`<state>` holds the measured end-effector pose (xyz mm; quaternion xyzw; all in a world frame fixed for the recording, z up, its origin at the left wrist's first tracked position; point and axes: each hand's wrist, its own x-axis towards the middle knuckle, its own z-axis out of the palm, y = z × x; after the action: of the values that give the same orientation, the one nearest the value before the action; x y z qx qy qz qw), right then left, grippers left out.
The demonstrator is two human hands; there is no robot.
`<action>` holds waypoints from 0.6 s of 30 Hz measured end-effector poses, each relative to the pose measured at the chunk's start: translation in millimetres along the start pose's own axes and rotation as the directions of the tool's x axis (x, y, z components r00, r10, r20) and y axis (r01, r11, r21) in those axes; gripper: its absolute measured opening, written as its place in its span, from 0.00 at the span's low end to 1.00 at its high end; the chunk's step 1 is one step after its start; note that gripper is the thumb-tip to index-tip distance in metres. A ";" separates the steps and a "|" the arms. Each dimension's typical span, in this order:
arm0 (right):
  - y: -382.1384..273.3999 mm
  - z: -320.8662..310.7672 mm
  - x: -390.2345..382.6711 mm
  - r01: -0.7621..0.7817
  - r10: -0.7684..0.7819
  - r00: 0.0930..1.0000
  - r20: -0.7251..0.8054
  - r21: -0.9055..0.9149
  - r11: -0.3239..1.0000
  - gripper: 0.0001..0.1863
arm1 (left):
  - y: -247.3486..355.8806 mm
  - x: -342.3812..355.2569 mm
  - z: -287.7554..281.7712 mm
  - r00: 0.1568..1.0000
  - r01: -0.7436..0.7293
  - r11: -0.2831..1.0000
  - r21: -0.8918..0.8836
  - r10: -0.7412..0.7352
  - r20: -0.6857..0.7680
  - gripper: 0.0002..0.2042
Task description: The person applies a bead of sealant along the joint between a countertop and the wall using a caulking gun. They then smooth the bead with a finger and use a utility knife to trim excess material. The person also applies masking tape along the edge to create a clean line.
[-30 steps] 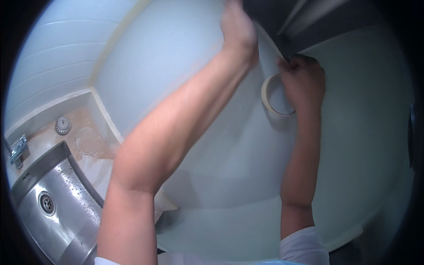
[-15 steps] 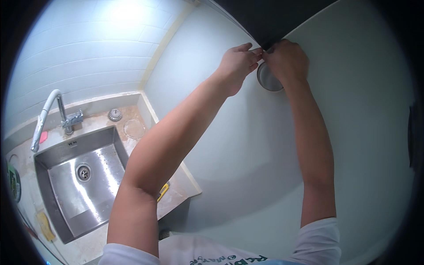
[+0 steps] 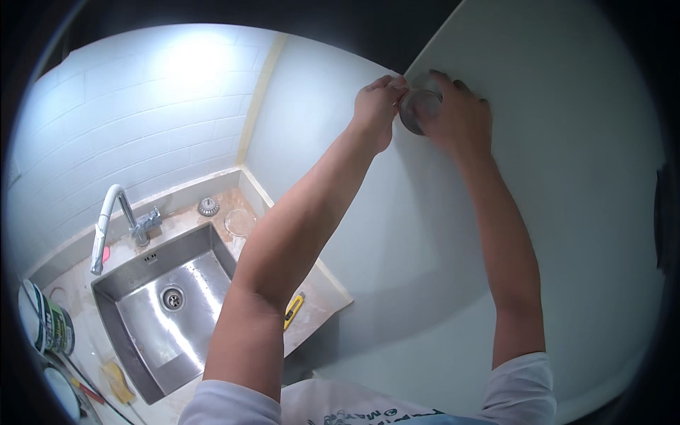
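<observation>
My right hand point(image 3: 464, 120) is raised in front of the pale green panel point(image 3: 567, 212), its fingers curled around a round roll of tape point(image 3: 418, 113). The thumb side of the hand reaches into the roll's greyish ring. Beside it, my left hand point(image 3: 374, 113) is closed, its fingertips pinched at the panel's upper corner, against the roll's left edge. What lies between those fingertips is too small to make out. Both arms stretch upward, the left one crossing over the counter's edge.
A steel sink point(image 3: 170, 312) with a tall faucet point(image 3: 110, 219) is set in the stained counter at left. A yellow utility knife point(image 3: 293, 312) lies by the counter's right edge. A sponge point(image 3: 117, 382), a strainer plug point(image 3: 208, 206) and a bucket point(image 3: 57, 326) are also there.
The view has shifted, with the sink now lower and further right. The right hand has come down from the corner onto the roll; the left fingers have closed from a looser, spread pose.
</observation>
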<state>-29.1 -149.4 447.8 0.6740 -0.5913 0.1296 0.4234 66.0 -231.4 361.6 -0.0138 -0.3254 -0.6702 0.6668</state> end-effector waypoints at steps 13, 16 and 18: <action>47.0 38.2 -52.5 0.252 -0.280 0.901 -0.330 -0.127 0.959 0.24 | -10.9 9.4 2.1 0.995 -0.007 0.999 -0.040 0.011 0.099 0.30; 63.5 20.9 -24.1 0.243 -0.290 0.891 -0.350 -0.173 0.954 0.24 | -5.6 6.6 1.3 0.997 -0.005 0.997 0.083 -0.001 0.078 0.29; 69.5 9.3 -0.1 0.253 -0.301 0.882 -0.363 -0.175 0.952 0.22 | -3.1 13.5 -9.3 0.998 -0.058 0.979 0.197 0.052 0.037 0.27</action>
<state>-95.2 -152.1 471.0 0.6856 -0.4006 0.1613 0.5861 65.7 -247.9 359.1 0.0330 -0.4004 -0.6156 0.6779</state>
